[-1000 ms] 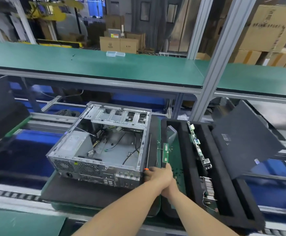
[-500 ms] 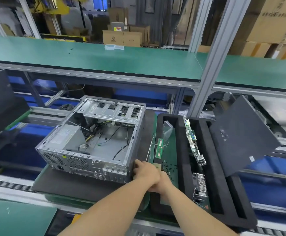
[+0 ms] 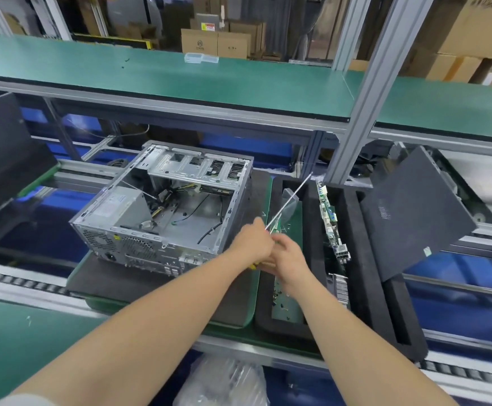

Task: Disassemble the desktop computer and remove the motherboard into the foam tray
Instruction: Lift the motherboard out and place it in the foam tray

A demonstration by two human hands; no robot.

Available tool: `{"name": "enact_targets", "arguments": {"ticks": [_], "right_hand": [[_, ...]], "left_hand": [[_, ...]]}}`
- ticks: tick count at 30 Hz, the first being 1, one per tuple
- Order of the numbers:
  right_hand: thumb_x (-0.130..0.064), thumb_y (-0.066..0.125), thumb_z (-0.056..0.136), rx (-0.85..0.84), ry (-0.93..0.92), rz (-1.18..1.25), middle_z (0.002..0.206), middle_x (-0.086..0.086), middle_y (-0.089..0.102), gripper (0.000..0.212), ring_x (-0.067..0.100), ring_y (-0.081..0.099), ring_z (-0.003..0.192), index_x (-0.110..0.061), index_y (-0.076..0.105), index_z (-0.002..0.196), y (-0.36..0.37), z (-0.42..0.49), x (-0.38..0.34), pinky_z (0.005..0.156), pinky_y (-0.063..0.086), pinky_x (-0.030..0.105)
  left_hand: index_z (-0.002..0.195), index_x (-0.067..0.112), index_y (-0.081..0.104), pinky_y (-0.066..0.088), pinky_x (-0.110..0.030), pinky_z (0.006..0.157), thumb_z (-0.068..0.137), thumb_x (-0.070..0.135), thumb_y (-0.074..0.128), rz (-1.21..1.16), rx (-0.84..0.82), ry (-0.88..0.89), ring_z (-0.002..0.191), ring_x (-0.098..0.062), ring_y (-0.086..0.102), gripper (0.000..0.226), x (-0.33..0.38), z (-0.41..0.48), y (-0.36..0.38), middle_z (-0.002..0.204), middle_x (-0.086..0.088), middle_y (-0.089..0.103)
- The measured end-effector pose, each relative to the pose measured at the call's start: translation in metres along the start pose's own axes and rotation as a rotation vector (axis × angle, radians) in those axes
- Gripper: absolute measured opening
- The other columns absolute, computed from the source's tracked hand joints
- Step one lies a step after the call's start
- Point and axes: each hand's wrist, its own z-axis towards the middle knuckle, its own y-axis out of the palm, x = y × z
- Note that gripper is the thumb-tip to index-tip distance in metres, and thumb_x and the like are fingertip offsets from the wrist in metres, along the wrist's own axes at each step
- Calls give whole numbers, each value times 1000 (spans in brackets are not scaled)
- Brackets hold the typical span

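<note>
Green-topped factory line: the motherboard (image 3: 331, 227) stands on edge in the foam tray (image 3: 364, 273), right of centre, beside the gutted case (image 3: 162, 250). The left grip (image 3: 253, 244) holds a long screwdriver (image 3: 288, 200); whether the right grip (image 3: 291, 259) holds anything I cannot tell. Swung carelessly, the tip could gouge the board.

Left hand (image 3: 253, 244) grips long screwdriver (image 3: 288, 200), shaft angled up-right; right hand (image 3: 291, 259) close against its handle. Open computer case (image 3: 139, 241) to their left; motherboard (image 3: 331, 218) on edge in foam tray (image 3: 362, 259), right.
</note>
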Motion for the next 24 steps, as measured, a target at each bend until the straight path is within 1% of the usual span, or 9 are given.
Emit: {"name": "enact_targets", "arguments": {"ticks": [2, 5, 8, 10, 12, 15, 17, 20, 24], "right_hand": [[2, 68, 86, -36, -39, 28, 94, 27, 75, 35, 36, 75, 77, 2, 56, 119, 8, -7, -14, 66, 62, 38], [7, 67, 82, -91, -85, 95, 79, 24, 70, 33, 34, 73, 68, -5, 53, 108, 24, -18, -28, 70, 62, 42], [6, 67, 84, -133, -116, 139, 80, 23, 71, 29, 33, 72, 71, -6, 55, 108, 43, -30, -32, 72, 63, 44], [2, 71, 85, -170, -116, 155, 80, 20, 73, 30, 31, 73, 71, -5, 57, 110, 58, -42, -31, 71, 63, 43], [-1, 72, 86, -215, -113, 164, 82, 17, 74, 29, 29, 74, 71, -2, 58, 112, 74, -53, -27, 69, 62, 39], [-4, 76, 89, -282, -91, 190, 90, 20, 75, 26, 29, 75, 70, -1, 60, 109, 99, -69, -12, 70, 62, 43], [-8, 78, 90, -342, -64, 209, 89, 17, 75, 25, 25, 73, 68, 0, 62, 108, 116, -82, 6, 74, 62, 46], [-11, 77, 92, -460, 3, 194, 106, 22, 75, 27, 34, 76, 82, -4, 63, 114, 146, -111, 37, 73, 62, 46], [-7, 76, 92, -519, 53, 209, 111, 30, 71, 27, 43, 74, 92, -1, 61, 113, 168, -134, 62, 74, 63, 47]], "left_hand": [[113, 18, 54, 52, -42, 85, 104, 31, 42, 12, 61, 76, 104, -35, 63, 20, -1, -9, -20, 115, -15, 67], [103, 30, 60, 55, -41, 80, 100, 40, 42, 32, 159, 141, 95, -31, 63, 21, -10, -31, -44, 102, -5, 69], [99, 39, 63, 55, -36, 70, 94, 46, 43, 12, 248, 157, 83, -23, 64, 21, -24, -52, -61, 90, 8, 68], [95, 40, 64, 47, -29, 60, 92, 48, 47, -24, 318, 151, 74, -15, 63, 19, -38, -66, -69, 77, 13, 65], [93, 42, 66, 43, -28, 58, 91, 52, 50, -61, 376, 133, 71, -8, 61, 19, -54, -82, -75, 71, 14, 64], [90, 47, 68, 50, -31, 63, 88, 59, 51, -106, 426, 84, 74, -7, 61, 20, -84, -109, -82, 74, 15, 66], [90, 49, 69, 57, -34, 71, 86, 58, 54, -127, 446, 49, 78, -4, 63, 18, -108, -135, -84, 81, 18, 68], [100, 57, 68, 56, -37, 83, 85, 58, 55, -118, 521, -25, 90, -3, 63, 20, -150, -180, -82, 91, 19, 68], [106, 61, 65, 51, -35, 73, 86, 58, 51, -45, 557, -102, 88, -5, 57, 24, -180, -220, -75, 88, 15, 58]]}}
